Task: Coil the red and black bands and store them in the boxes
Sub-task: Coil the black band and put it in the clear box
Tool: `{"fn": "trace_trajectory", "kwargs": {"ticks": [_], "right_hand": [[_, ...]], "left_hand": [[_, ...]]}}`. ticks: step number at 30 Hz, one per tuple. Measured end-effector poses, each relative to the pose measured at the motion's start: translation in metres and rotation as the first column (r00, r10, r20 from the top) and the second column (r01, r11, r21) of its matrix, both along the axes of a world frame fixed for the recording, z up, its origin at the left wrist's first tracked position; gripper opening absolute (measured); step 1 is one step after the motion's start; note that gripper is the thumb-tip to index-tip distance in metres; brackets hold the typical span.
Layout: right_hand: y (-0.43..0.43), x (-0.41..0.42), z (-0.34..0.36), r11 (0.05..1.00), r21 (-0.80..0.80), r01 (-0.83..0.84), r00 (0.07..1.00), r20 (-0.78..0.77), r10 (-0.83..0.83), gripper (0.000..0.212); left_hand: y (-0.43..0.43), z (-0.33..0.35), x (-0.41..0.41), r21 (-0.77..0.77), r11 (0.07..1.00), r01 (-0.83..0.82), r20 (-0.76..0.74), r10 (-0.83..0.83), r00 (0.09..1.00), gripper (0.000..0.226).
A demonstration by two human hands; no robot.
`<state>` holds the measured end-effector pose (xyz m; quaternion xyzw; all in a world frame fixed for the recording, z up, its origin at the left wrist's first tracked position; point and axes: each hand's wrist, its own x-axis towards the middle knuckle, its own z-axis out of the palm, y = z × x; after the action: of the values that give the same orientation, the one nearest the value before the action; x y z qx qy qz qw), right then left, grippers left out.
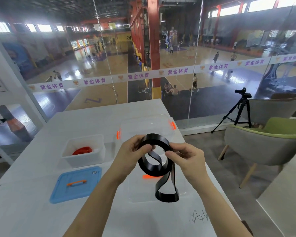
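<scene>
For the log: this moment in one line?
coiling black band | left hand, right hand grip it | red band in white box

Two hands, the left hand point(135, 151) and the right hand point(186, 154), and two bands, one black band point(156, 137) near and right and one red band point(82, 150) at left, are seen over a single white table point(41, 211). Two boxes stand on it, a white box point(85, 161) at left and a clear box point(147, 124) far and right, with two lids lying near, a blue lid point(75, 192) at left and a clear lid point(140, 194) at right. Off to the right stand two chairs, a near chair point(263, 144) and a far chair point(277, 106), and one tripod point(237, 112).
</scene>
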<state>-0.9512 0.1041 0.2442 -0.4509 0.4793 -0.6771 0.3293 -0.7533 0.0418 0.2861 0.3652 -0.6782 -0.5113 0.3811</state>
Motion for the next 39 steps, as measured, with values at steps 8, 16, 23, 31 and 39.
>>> {"fn": "trace_trajectory", "kwargs": {"ticks": [8,16,23,31,39], "right_hand": [[0.002,-0.003,0.004,1.000,-0.018,0.002,0.992,-0.127,-0.005,0.049],[0.006,-0.010,0.008,0.999,-0.028,-0.021,0.955,-0.296,0.012,0.035],[0.003,-0.010,0.008,0.995,-0.006,-0.098,0.990,-0.104,0.097,0.043],[0.000,-0.012,0.004,0.999,-0.015,-0.042,0.997,-0.071,0.040,0.047],[-0.001,-0.016,0.008,1.000,-0.010,-0.026,1.000,-0.001,0.026,0.039]], "left_hand": [[-0.004,0.003,-0.001,-0.098,0.992,0.084,0.291,-0.053,0.955,0.026],[-0.004,0.010,-0.008,-0.120,0.980,0.159,0.372,-0.104,0.923,0.025],[-0.003,0.006,-0.009,-0.057,0.997,0.052,0.074,-0.048,0.996,0.021],[-0.008,0.003,0.000,0.054,0.999,-0.001,-0.155,0.009,0.988,0.022],[-0.005,-0.001,0.000,0.092,0.994,0.054,-0.098,-0.045,0.994,0.021]]}}
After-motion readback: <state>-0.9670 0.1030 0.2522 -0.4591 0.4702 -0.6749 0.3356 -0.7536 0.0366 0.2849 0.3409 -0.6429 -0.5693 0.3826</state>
